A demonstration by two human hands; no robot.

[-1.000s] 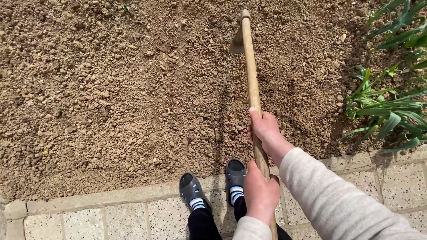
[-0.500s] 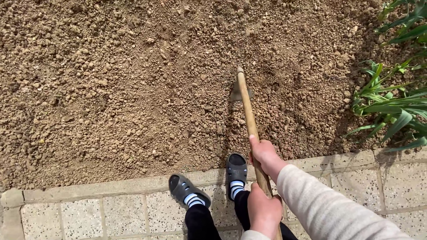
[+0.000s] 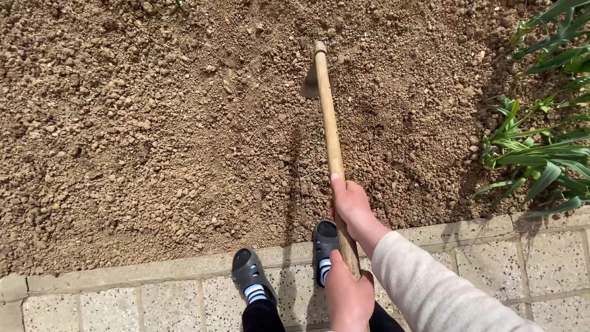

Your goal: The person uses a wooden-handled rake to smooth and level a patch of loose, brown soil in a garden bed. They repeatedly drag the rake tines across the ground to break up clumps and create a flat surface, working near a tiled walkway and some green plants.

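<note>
The feet in dark sandals (image 3: 252,276) stand on the paving at the soil bed's near edge. The left hand (image 3: 347,298) and right hand (image 3: 349,203) both grip the hoe (image 3: 329,123); its blade rests mid-bed. A hard pull could bring it onto the toes; a rightward swing could cut the green plants (image 3: 541,154).

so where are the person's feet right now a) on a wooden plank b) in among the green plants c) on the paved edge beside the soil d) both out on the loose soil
c: both dark clogs, the left one and the right one, stand on the paving stones, toes toward the soil bed, while both hands hold the hoe handle.
</note>
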